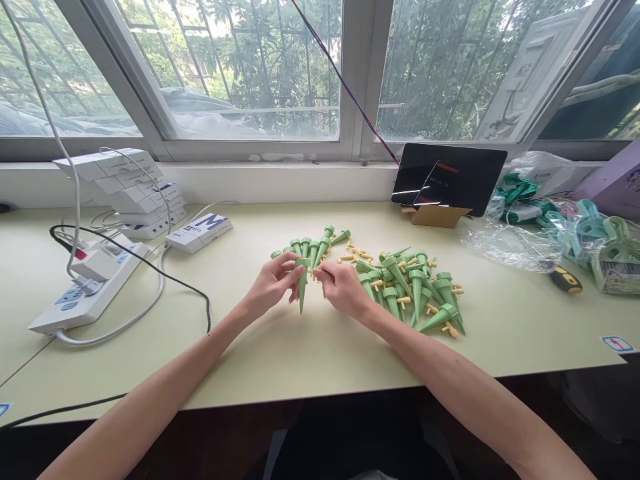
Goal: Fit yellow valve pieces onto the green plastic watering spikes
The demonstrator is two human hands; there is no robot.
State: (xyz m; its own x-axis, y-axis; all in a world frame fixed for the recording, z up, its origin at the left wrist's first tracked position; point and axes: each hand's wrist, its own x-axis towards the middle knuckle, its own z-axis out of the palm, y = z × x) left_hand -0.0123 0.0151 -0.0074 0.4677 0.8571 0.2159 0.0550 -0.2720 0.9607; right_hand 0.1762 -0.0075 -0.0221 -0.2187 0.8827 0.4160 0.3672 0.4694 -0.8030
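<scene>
My left hand (276, 283) is closed around the capped top of a green plant-watering spike (302, 293), its tip pointing down above the table. From the right, my right hand (344, 287) pinches a small yellow valve (311, 271) at the spike's side, just below the cap. My fingers hide most of that valve. Beyond both hands lie several green spikes (313, 250) in a loose row and some loose yellow valves (359, 253). Right of my right hand is a heap of green spikes (416, 283), many with yellow valves sticking out of their sides.
A tablet (450, 177) leans on a cardboard stand (440, 215) at the back. On the left are a power strip (90, 287) with cables, stacked white boxes (130, 187) and a single box (200, 232). Plastic wrap (515, 247) and green brushes (617, 247) lie right.
</scene>
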